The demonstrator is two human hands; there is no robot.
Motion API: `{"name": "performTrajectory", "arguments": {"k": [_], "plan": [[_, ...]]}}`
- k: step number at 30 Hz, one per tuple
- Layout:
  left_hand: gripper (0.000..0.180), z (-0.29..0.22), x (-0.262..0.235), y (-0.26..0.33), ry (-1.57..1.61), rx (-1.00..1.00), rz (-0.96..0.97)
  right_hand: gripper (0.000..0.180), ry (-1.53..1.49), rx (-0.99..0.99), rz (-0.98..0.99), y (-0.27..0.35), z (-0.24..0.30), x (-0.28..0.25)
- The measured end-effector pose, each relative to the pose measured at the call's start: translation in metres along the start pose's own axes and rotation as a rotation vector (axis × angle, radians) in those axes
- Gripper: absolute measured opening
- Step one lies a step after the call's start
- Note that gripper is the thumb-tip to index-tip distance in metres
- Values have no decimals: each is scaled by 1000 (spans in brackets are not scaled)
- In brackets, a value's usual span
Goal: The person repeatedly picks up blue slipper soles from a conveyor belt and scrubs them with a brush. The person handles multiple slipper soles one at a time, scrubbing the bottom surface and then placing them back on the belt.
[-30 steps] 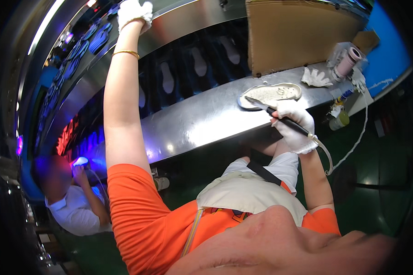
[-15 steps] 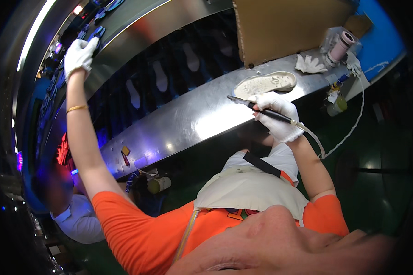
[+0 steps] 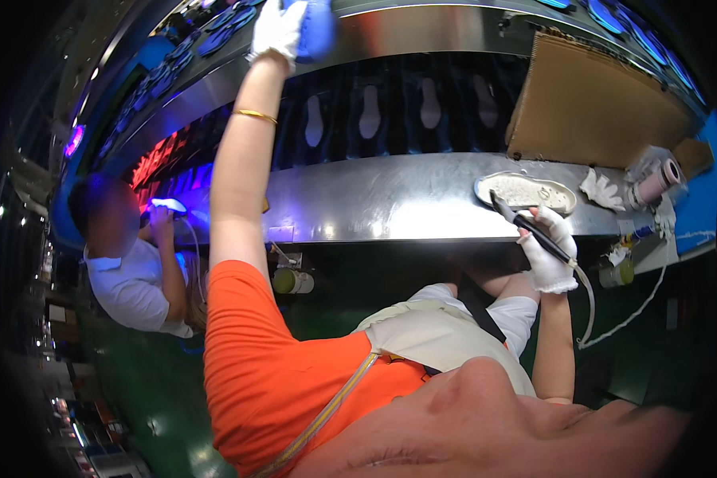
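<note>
My left hand (image 3: pixel 279 30), in a white glove, reaches far out over the upper ledge with its fingers closed on a blue shoe sole (image 3: pixel 317 33), which is smeared by motion. My right hand (image 3: pixel 551 253) wears a white glove with bare fingertips. It grips a black brush pen (image 3: pixel 543 237) fed by a pale tube (image 3: pixel 588 307). The pen's tip lies over the near left side of a cream shoe sole (image 3: pixel 518 190) on the metal table (image 3: pixel 374 199); whether they touch I cannot tell.
A cardboard sheet (image 3: pixel 597 103) leans at the back right, near a loose white glove (image 3: pixel 601 190) and a pink cylinder (image 3: pixel 657 185). Blue soles (image 3: pixel 227 30) line the upper belt. Pale insole shapes (image 3: pixel 370 113) lie in the dark recess. A co-worker (image 3: pixel 135 271) works at left.
The view has swung left. My left hand now has a blue sole against it, farther out over the ledge. The pen's tip has moved onto the cream sole's near side in the picture.
</note>
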State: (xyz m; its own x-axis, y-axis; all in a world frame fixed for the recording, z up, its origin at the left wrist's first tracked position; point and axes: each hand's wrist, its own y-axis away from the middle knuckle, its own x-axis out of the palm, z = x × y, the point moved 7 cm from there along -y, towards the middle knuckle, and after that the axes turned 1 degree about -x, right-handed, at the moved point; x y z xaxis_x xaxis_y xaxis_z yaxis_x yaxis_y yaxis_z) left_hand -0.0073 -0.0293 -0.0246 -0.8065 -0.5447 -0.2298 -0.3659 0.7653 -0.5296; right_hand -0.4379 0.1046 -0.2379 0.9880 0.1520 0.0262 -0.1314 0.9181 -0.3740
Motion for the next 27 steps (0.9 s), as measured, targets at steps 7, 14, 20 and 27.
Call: {"name": "performTrajectory", "arguments": {"k": [7,14,20,27], "plan": [[33,49,72,144,851,-538,520,32,17,72,-58,-2,10,-2],[77,30,155,280,1652,-841,679,25,-61,69,-70,-1,19,3],[75,38,194,345,1733,-1100,707,18,-7,113,44,-2,1,12],[65,30,201,364,1616,-1143,570,18,256,-35,42,-18,11,26]]}}
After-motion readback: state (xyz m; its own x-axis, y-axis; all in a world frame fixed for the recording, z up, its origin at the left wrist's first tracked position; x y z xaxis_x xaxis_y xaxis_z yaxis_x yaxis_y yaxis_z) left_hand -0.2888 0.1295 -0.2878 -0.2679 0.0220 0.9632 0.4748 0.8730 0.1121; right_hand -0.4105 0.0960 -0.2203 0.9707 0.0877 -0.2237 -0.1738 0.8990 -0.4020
